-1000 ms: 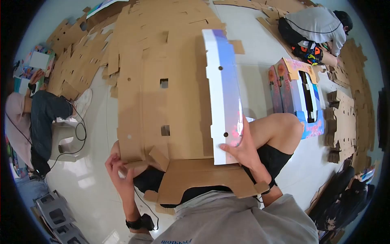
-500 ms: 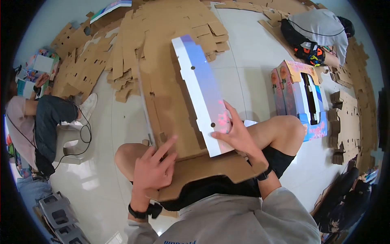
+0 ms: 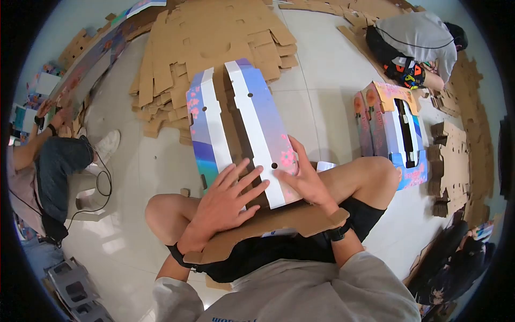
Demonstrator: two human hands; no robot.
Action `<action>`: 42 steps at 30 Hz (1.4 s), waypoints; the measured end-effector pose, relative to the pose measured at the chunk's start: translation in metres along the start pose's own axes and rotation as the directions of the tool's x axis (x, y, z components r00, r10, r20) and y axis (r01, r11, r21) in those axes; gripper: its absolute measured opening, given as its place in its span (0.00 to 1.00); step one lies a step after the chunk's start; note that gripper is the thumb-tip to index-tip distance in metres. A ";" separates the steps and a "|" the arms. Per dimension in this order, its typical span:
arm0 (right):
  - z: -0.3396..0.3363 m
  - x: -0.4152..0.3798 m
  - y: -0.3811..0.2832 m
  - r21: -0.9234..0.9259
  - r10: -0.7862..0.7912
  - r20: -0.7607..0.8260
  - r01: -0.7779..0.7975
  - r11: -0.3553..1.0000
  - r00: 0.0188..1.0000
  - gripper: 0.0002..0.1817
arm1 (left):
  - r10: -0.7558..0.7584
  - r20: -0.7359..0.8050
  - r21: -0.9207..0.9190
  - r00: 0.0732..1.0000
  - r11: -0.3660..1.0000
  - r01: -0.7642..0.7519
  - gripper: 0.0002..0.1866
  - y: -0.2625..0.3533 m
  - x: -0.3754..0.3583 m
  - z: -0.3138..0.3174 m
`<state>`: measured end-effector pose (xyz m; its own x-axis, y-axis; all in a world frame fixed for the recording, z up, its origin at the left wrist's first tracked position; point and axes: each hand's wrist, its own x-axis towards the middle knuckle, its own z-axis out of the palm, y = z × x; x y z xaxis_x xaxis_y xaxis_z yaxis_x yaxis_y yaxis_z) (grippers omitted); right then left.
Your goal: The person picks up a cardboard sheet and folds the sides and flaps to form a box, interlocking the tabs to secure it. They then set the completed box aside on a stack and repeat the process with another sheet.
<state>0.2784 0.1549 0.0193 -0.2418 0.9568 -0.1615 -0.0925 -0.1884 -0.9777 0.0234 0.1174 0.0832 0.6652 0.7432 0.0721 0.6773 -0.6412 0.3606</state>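
Note:
A cardboard box [image 3: 263, 115], printed purple and blue with pink flowers, lies across my lap. Both long sides are folded up, and their white flaps [image 3: 213, 121] turn inward, leaving a brown gap between. My left hand [image 3: 228, 198] rests over the near end of the left flap, fingers spread. On the right, my right hand [image 3: 307, 180] grips the box's side wall, thumb on the white flap near a round hole and fingers along the outside. A brown end flap [image 3: 273, 228] with a cut-out edge stretches toward my waist.
Flat brown cardboard sheets [image 3: 214, 32] are piled ahead. Printed boxes with handle slots [image 3: 394, 134] stand to my right, near stacked cardboard pieces [image 3: 450, 166]. One person sits on a stool at left [image 3: 59, 172]; another bends over at upper right [image 3: 416, 45]. A grey plastic stool [image 3: 75, 290] is lower left.
The box's left side has come up and its white flap has folded inward. My left hand has moved right onto it. At left, the seated person now handles a long printed sheet.

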 end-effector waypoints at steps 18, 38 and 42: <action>-0.003 -0.062 -0.030 -0.006 -0.125 -0.147 0.125 0.992 0.981 0.46 | 0.140 -0.037 -0.055 0.989 0.988 -0.142 0.32 -0.039 0.003 0.010; 0.015 -0.005 -0.027 -0.514 -0.089 -0.216 -0.035 0.857 0.972 0.27 | -0.884 -0.058 -0.996 0.465 0.017 -0.092 0.31 -0.032 -0.029 0.059; -0.015 0.018 -0.009 -0.154 0.241 -0.040 -0.244 0.957 0.970 0.35 | -0.880 -0.007 -0.996 0.475 -0.038 -0.084 0.32 -0.035 -0.029 0.054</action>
<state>0.2890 0.1774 0.0229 -0.2180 0.8913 -0.3977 0.1192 -0.3801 -0.9172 -0.0024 0.1075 0.0181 -0.2824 0.9185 -0.2769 -0.3941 0.1521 0.9064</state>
